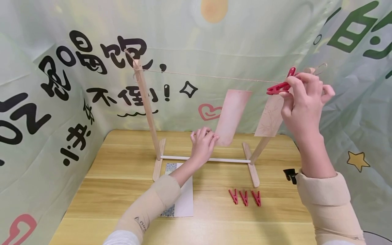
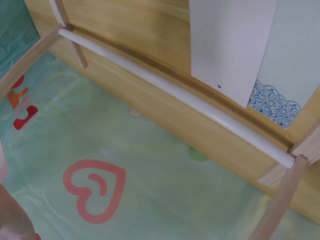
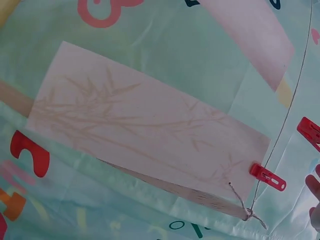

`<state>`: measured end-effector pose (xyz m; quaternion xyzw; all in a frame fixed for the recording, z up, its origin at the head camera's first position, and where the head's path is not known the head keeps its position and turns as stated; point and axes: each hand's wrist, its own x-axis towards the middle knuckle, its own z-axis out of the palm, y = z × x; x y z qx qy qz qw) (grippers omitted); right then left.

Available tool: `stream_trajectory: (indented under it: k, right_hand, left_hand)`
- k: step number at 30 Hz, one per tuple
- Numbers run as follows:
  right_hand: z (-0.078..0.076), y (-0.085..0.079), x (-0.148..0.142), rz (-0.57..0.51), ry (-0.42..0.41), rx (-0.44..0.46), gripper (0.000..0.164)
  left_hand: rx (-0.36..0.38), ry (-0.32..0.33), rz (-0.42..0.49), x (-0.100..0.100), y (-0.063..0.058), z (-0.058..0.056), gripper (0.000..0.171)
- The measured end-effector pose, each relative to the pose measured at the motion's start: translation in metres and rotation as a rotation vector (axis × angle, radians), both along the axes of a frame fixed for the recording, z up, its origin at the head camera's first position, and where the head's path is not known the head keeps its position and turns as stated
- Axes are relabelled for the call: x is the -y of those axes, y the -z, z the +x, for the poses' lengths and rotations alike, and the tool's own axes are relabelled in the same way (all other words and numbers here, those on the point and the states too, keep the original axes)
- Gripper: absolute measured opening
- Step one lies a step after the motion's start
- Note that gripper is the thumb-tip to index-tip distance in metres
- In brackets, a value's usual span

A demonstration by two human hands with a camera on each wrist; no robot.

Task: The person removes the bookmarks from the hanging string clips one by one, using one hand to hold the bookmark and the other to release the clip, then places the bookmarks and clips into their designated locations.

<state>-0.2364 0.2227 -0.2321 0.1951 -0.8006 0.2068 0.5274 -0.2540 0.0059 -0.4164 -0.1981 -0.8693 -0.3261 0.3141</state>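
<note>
Head view: pink card [image 1: 232,117], pinched low by left hand [image 1: 202,144], top edge thus free. Red clip [image 1: 275,89], pinched in right hand [image 1: 306,105]. Bamboo-print card [image 3: 150,122], clipped to hang from string [image 1: 208,76].

The head camera looks forward and down, far enough back to take in the yellow wood-grain tabletop [image 1: 214,226]. The left wrist camera, nearer, faces the long white rod [image 2: 175,94] slantwise, tabletop at top and pale green printed cloth backdrop [image 2: 165,185] below. The right wrist camera looks from close at the pale pink bamboo-printed paper card [image 3: 140,120], shown sideways. The head view shares the rod with the left wrist view, the card with the right.
</note>
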Motion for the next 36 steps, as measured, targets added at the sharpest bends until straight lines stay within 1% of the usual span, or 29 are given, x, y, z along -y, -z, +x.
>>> stream_trajectory:
  k: [8,14,18,29,36]
  right_hand:
    - [0.008,0.014,-0.007,0.034,0.013,0.039,0.02]
    - [0.016,0.022,-0.013,0.066,0.034,0.085,0.029]
    - [0.02,0.028,-0.015,0.074,0.028,0.096,0.026]
    - [0.027,0.043,-0.022,0.079,0.029,0.138,0.025]
    - [0.032,0.052,-0.028,0.079,0.05,0.183,0.027]
  left_hand:
    - [-0.016,-0.013,0.01,0.007,0.005,0.005,0.018]
    - [-0.007,-0.012,0.026,0.012,0.009,0.009,0.017]
    - [-0.009,-0.016,0.032,0.016,0.013,0.011,0.017]
    - [0.008,-0.026,0.045,0.024,0.021,0.02,0.018]
    - [0.007,-0.019,0.07,0.028,0.025,0.026,0.016]
